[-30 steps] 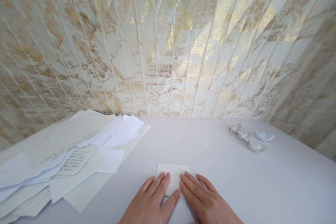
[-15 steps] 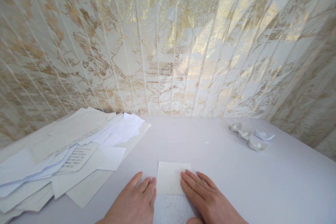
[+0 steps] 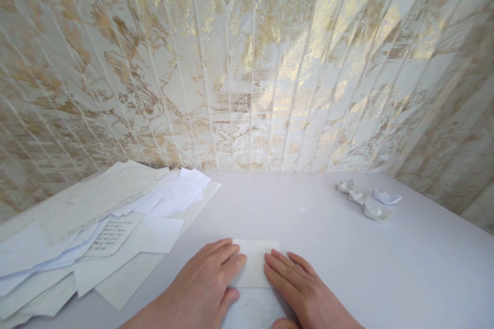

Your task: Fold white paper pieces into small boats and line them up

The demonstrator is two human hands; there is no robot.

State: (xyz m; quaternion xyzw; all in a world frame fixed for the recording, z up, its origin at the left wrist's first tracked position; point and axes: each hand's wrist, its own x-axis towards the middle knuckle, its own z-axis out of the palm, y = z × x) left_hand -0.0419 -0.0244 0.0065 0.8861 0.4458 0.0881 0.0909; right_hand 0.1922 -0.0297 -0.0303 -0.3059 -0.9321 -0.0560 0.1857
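Note:
A pale sheet of paper [image 3: 255,267] lies on the white table near the front edge of the view, with a folded-over upper part and a thinner-looking lower part. My left hand [image 3: 210,280] rests on the paper's left side, its fingers spread and the tips over the upper left part. On the right side, my right hand [image 3: 299,282] lies flat with its fingertips on the paper. Neither hand grips anything. The paper's bottom end runs out of the view.
A spread pile of papers [image 3: 111,205], some printed, covers the left of the table [image 3: 266,205]. Several small folded paper pieces [image 3: 377,212] stand at the back right. A tiny white scrap [image 3: 302,209] lies mid-table. Behind hangs a patterned curtain [image 3: 250,61].
My left hand has moved right and up, from beside the paper onto its left side. My right hand has stayed nearly in place on the paper.

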